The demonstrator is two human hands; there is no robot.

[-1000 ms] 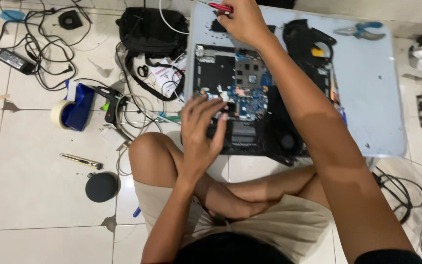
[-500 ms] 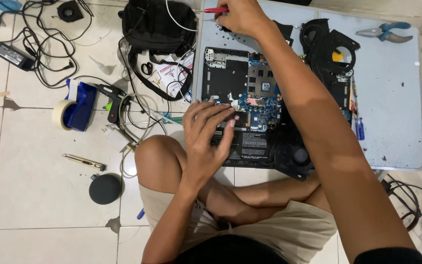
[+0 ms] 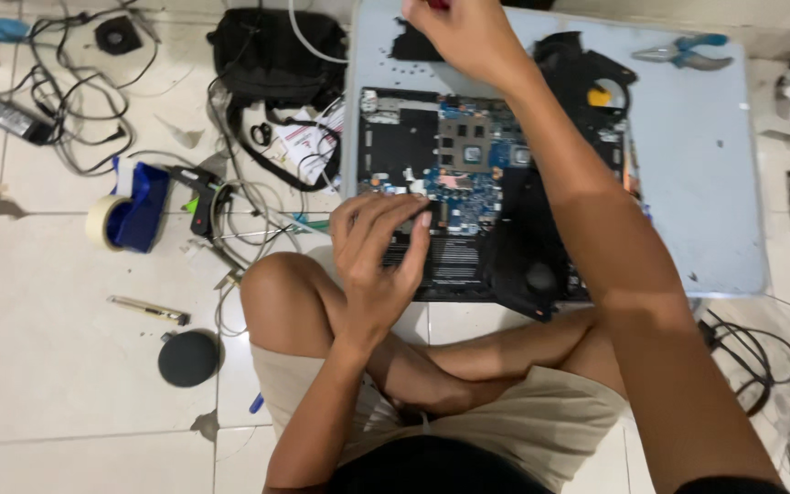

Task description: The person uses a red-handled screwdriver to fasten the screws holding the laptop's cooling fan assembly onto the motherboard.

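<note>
Pale blue table (image 3: 715, 183) fills the upper right of frame; on it the opened laptop base (image 3: 468, 201) lies centre, long axis left to right. Left hand (image 3: 381, 252) rests on its lower left edge, fingers curled, nothing visibly gripped. Right hand (image 3: 464, 32), top centre beyond the board, is clenched on a small red-tipped tool (image 3: 438, 5), mostly hidden. Left hand is nearer the board.

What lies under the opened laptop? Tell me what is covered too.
The opened laptop lies on a light blue board, which rests on the white tiled floor. The left hand covers part of its near edge; the right hand reaches beyond it. The board beneath cannot be seen.
</note>
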